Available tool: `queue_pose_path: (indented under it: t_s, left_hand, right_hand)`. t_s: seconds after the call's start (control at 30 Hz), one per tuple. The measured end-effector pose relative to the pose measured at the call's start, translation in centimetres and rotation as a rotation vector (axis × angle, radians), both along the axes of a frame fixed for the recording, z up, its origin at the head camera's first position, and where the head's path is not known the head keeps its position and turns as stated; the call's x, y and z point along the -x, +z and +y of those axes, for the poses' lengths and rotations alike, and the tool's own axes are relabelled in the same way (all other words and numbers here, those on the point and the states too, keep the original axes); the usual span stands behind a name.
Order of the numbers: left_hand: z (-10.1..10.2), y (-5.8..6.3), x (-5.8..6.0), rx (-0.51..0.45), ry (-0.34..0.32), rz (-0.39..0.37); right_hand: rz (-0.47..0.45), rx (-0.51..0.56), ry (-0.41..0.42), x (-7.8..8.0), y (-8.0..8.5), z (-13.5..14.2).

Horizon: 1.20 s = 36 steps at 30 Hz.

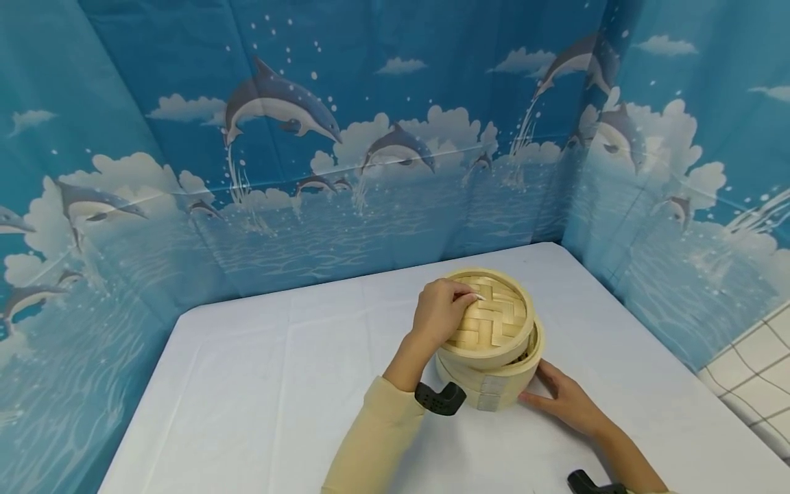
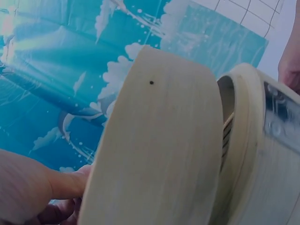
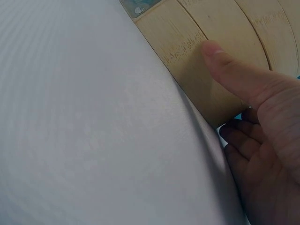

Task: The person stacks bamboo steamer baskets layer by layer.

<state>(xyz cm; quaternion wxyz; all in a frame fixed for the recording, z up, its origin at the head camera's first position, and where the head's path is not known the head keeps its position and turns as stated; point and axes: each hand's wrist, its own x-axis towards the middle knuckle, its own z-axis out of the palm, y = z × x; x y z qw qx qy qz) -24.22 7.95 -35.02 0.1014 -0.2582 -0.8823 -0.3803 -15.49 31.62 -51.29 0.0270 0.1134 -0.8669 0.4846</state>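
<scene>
A round bamboo steamer basket [image 1: 487, 387] stands on the white-covered table, with metal plates on its wall. Its woven lid [image 1: 494, 322] sits tilted and off-centre over the basket, leaving a gap at the right through which part of the slatted inside shows. With thumb and fingers my left hand [image 1: 441, 309] pinches a small white handle at the lid's top; in the left wrist view the lid's side wall [image 2: 154, 140] hides part of that grip. My right hand [image 1: 570, 398] holds the basket low on its right side, thumb [image 3: 229, 68] against the wall and fingers bent round it.
The white tablecloth [image 1: 247, 391] spreads left and in front of the steamer. Behind the table hangs a blue dolphin-print curtain [image 1: 296, 226], continuing along the right side. White tiles [image 1: 756, 370] show at the lower right. A black band [image 1: 441, 398] sits on the left wrist.
</scene>
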Motion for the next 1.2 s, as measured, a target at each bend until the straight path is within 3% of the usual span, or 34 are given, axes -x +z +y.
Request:
queue_pose_path:
  t_s: [0.37,0.57,0.9,1.07,1.2]
  left_hand:
    - [1.9,-0.4,-0.2,0.081,0.028,-0.011]
    - [2.3,-0.7,-0.4,0.120,0.050,0.025]
    - [2.2,-0.7,-0.7,0.109,0.071,0.081]
    - [2.0,-1.1,-0.7,0.106,0.093,0.085]
    - [1.9,-1.4,-0.6,0.041,0.085,0.069]
  right_hand:
    - [0.028,-0.001,0.011,0.3,-0.3,-0.5]
    - [0.051,-0.008,0.023,0.5,-0.3,-0.6]
    - [0.090,0.006,0.053,1.0,-0.3,-0.4]
    - [0.061,0.013,0.070,1.2,-0.4,-0.5]
    - [-0.003,0.030,0.112,1.5,0.1,0.0]
